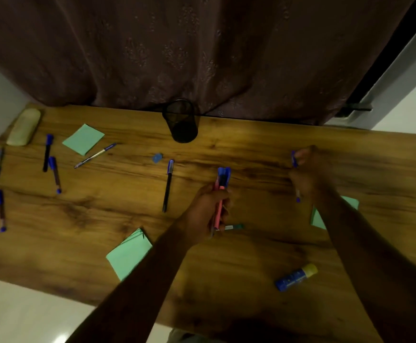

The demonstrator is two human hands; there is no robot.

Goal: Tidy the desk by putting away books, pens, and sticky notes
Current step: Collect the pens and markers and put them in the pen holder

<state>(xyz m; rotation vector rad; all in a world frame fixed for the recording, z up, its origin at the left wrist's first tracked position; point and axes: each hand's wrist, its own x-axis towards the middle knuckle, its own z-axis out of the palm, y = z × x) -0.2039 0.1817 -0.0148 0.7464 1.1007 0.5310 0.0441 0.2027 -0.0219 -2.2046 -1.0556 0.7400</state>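
The left hand (209,209) grips a bundle of pens (223,184), caps pointing away; the right hand (305,174) grips one blue pen (294,160). The mesh pen cup (181,121) stands upright at the desk's (251,149) far edge, nearer the left hand, nothing between. A black pen (167,185) lies near-to-far just left of that hand

The desk (251,149) is showing brown wood grain; sticky notes (83,139) are reading mint green, mesh cup (181,122) black, glue stick (296,278) blue with yellow cap, curtain (177,45) dark brown, faint floral motif.
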